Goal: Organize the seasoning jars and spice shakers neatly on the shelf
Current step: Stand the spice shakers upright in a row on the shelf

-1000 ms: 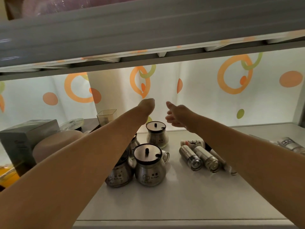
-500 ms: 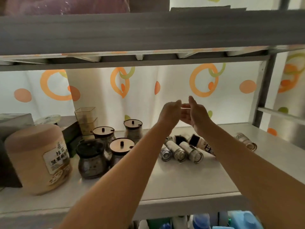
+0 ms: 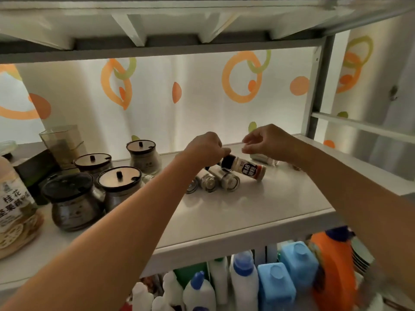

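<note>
Hands lowered to shelf (image 3: 247, 209) back edge | left hand (image 3: 205, 149) pinches pepper shaker (image 3: 246, 169) cap | right hand (image 3: 269, 141) loosely curled | patterned curtain (image 3: 202, 97) behind

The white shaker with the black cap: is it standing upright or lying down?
Lying down. The white shaker points sideways, its base on the shelf to the right, while the left hand grips its black cap end.
</note>
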Available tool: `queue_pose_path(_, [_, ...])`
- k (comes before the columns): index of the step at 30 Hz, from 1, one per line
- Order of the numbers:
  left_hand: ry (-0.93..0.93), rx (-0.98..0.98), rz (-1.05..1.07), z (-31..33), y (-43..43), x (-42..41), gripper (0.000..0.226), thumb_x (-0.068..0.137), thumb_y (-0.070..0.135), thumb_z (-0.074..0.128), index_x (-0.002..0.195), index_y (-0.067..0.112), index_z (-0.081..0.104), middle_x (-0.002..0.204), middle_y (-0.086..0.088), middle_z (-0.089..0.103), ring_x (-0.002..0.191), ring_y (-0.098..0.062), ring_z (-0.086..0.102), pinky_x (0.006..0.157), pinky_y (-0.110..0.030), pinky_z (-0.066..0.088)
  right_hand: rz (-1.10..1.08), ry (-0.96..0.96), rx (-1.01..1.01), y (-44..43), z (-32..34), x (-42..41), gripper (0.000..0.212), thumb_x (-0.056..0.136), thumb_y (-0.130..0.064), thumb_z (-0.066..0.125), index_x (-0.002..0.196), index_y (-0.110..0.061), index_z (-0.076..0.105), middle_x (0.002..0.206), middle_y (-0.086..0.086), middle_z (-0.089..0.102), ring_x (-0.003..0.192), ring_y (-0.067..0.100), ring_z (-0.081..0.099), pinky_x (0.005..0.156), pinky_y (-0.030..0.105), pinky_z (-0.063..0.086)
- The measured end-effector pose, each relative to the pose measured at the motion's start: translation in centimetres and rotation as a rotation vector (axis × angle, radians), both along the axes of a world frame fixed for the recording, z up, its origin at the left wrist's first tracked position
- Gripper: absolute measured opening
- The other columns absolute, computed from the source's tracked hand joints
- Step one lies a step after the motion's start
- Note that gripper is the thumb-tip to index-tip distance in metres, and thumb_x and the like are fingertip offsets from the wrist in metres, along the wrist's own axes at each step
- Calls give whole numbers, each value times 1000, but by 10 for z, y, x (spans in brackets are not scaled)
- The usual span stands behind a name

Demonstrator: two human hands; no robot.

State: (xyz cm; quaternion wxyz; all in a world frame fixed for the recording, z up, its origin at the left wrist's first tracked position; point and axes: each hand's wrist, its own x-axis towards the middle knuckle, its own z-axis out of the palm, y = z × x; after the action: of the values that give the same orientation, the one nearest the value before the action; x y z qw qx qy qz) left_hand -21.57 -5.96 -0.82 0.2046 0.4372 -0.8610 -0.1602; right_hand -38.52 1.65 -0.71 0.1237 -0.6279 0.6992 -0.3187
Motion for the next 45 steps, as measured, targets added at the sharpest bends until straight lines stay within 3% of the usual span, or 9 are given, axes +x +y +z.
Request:
queue_pose_path(5, [41,18,71,-5,3,-6,32,93,35,54,89,6,68,65,-4,56,70,-24,56,64,-30,43,20,144,129,5,-15,-1,62,76,-33,79,129,-13,56,116,2,66,104,17,62,92,31,50])
queue_pose_path(11, [7,20,99,-5,4,-11,31,90,35,55,90,7,67,68,-6,59,63,-24,55,62,-31,45,45,194,100,3,-25,7,74,73,-29,82,136,-10,50,104,0,64,92,15,60,71,22,42])
queue_pose_path(19, [39,46,68,-8,11,-14,29,92,33,56,98,8,71,74,-6,61,70,-22,55,62,-28,43,3,261,102,-3,-32,6,57,71,-25,79,124,-16,61,94,-2,68,73,10,65,75,33,59])
queue_pose_path(22, [68,37,60,-6,16,-16,28,90,33,58,94,8,70,71,-4,61,70,-22,55,61,-31,46,10,202,72,0,-32,4,38,73,-19,76,110,-14,68,87,-1,73,67,13,70,68,30,60])
queue_pose_path(25, [158,44,86,-5,19,-22,38,87,39,63,114,12,63,101,-6,68,94,-24,63,83,-37,53,-8,101,-13,7,-30,-2,26,76,-16,73,101,-12,69,80,3,75,63,15,72,64,28,60])
queue_pose_path(30, [501,148,105,-11,34,-47,67,82,39,71,137,13,43,123,-6,61,113,-25,58,96,-42,49,-17,-310,-155,20,-35,-15,45,80,-9,75,122,-8,61,95,8,72,76,24,73,67,35,62])
queue_pose_path(35, [667,385,-3,-30,49,-80,43,78,30,75,115,13,61,95,-3,70,91,-21,67,80,-36,55,-50,-430,-253,34,-51,-26,41,84,-6,70,124,-7,59,96,4,71,79,13,71,61,16,54])
queue_pose_path(39, [668,354,-15,-46,55,-96,34,75,24,76,107,15,66,90,0,71,82,-17,67,59,-21,49,-147,-370,-284,34,-71,-34,49,82,-13,74,127,-13,56,113,3,65,95,18,67,83,27,57])
queue_pose_path(45, [775,324,-25,-54,62,-104,46,80,18,75,123,13,60,112,1,67,70,3,56,40,-4,40,-197,-402,-376,35,-77,-34,47,85,-10,69,129,-13,53,115,0,61,86,4,60,55,5,46])
